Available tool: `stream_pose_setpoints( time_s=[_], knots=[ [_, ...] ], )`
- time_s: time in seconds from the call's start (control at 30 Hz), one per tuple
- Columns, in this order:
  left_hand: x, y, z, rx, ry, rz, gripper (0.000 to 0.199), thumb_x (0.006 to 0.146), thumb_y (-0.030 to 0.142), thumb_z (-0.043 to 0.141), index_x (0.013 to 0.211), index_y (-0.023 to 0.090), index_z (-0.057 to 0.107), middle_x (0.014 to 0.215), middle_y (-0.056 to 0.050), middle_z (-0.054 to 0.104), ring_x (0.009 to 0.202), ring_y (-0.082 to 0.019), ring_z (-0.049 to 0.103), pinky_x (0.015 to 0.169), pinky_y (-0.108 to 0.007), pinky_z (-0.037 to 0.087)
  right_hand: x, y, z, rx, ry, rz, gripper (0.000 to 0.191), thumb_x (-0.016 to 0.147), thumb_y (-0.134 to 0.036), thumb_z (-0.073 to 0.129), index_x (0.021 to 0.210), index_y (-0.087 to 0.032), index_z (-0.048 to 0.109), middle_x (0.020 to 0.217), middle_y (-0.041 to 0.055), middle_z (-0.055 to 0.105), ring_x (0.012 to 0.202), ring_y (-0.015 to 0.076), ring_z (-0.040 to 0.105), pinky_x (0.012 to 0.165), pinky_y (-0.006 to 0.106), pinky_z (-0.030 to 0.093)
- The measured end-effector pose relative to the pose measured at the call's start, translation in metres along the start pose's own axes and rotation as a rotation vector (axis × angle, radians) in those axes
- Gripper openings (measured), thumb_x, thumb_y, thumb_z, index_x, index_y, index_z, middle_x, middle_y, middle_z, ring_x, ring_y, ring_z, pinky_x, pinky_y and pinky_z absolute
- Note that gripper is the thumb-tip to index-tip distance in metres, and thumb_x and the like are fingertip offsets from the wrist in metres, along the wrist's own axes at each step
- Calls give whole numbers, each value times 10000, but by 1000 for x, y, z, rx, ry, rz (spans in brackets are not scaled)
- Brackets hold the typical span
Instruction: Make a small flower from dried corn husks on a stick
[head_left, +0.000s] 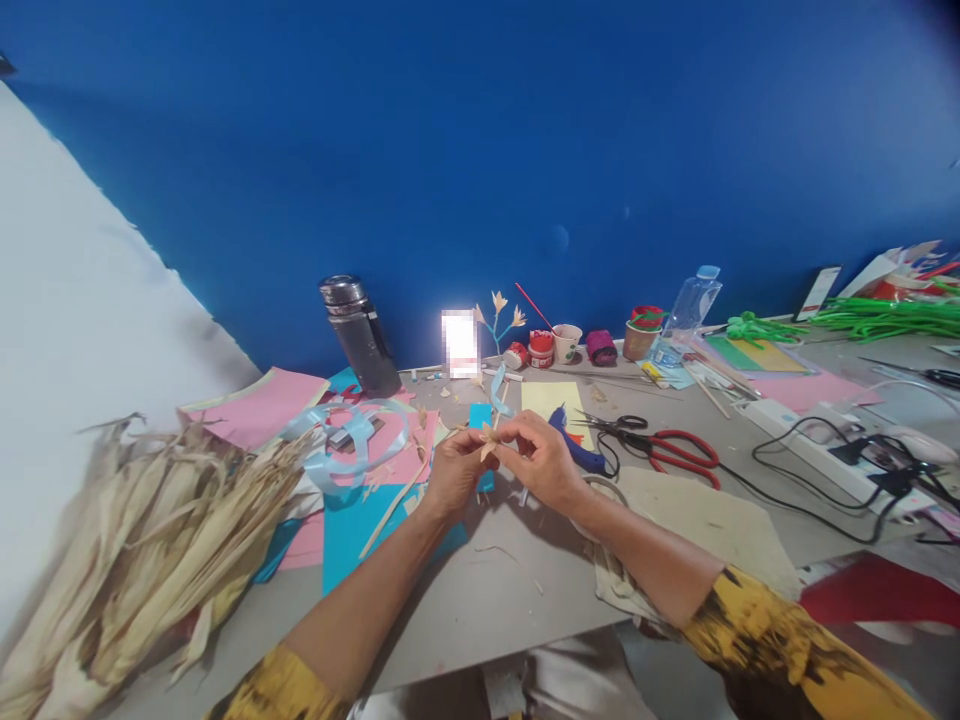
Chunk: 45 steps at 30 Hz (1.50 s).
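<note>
Both hands meet over the middle of the table, around a small pale husk flower (489, 443). My left hand (456, 472) pinches its left side between thumb and fingers. From the right, my right hand (541, 462) pinches the flower's other side, its fingertips close to the left ones. A light blue strip (500, 388) rises just behind the fingers. Beyond it stand finished-looking pale flowers on blue stems (497, 325). A blue glue gun (581, 450) lies right beside my right hand, partly hidden by it.
Dried corn husks (172, 530) are heaped at the left, near a ribbon (352, 465) and a dark flask (361, 340). At the right lie black scissors (622, 425), red-handled pliers (684, 450), a cloth (697, 520) and a power strip (806, 450) with cables. Paint jars (541, 349) stand behind.
</note>
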<state>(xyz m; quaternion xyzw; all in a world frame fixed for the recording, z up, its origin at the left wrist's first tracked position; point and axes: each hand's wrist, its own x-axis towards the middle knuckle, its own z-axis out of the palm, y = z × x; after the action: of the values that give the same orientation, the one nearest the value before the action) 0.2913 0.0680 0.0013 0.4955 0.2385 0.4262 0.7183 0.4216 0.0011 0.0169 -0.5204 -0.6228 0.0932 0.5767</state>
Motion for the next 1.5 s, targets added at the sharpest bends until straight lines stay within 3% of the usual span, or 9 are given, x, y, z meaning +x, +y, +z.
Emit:
stream_pose_setpoints(
  time_s=[0.23,0.37,0.53,0.73,0.87,0.97,1.17,1.3,1.5],
  knots=[
    [-3,5,3,-30,-32,-59,254,619,285,853,698,149,653,721,-9,613,607,-100,535,618,-268,449,1,-8,-2,44,11,46,44,796,-226,651,781,-191,674,756,21,598,617,123,447,590,260,404],
    [-5,9,4,-41,-41,-99,239,607,262,846,697,160,649,728,-7,619,605,-100,545,616,-262,452,3,-12,-8,127,-53,122,96,796,-226,609,819,-178,689,812,36,636,635,123,492,577,250,411],
    [-5,15,4,213,-31,-17,152,613,231,802,673,157,683,618,3,579,575,-117,545,583,-249,451,7,-13,-19,277,-169,216,208,852,-324,595,761,-161,688,722,33,660,650,140,553,590,256,414],
    [-6,21,6,363,-34,63,58,615,201,755,649,175,715,655,-11,618,637,-138,555,608,-243,466,10,-16,-23,128,-167,178,245,847,-334,617,684,-161,678,657,15,614,598,118,482,546,245,367],
    [-5,20,5,411,-31,133,104,633,245,774,623,165,706,634,-14,602,624,-126,521,596,-230,434,9,-15,-21,26,-156,110,185,827,-241,601,671,-164,664,663,8,593,588,108,468,541,238,361],
    [-5,19,4,432,-37,144,139,645,271,783,627,160,702,645,-18,607,624,-124,524,600,-234,435,9,-12,-19,36,-148,137,202,816,-251,604,636,-165,638,633,-2,578,580,106,458,533,233,349],
    [-4,19,1,238,-118,-40,117,655,197,761,757,168,710,720,-21,664,624,-125,579,643,-264,484,9,-7,-17,319,-149,373,212,798,-281,594,632,-159,640,590,-9,606,563,109,509,552,229,391],
    [-4,19,-1,32,-174,-183,208,657,165,742,861,168,706,816,-47,699,677,-140,625,690,-288,502,9,-8,-13,366,-98,406,233,795,-310,611,616,-161,627,573,-16,593,529,95,484,517,220,379],
    [-8,18,3,-50,-180,-262,216,665,249,823,757,151,654,770,-46,686,672,-136,637,704,-290,513,7,-5,-7,500,-60,452,204,797,-341,613,676,-178,600,536,-27,570,478,114,526,484,238,436]
  ],
)
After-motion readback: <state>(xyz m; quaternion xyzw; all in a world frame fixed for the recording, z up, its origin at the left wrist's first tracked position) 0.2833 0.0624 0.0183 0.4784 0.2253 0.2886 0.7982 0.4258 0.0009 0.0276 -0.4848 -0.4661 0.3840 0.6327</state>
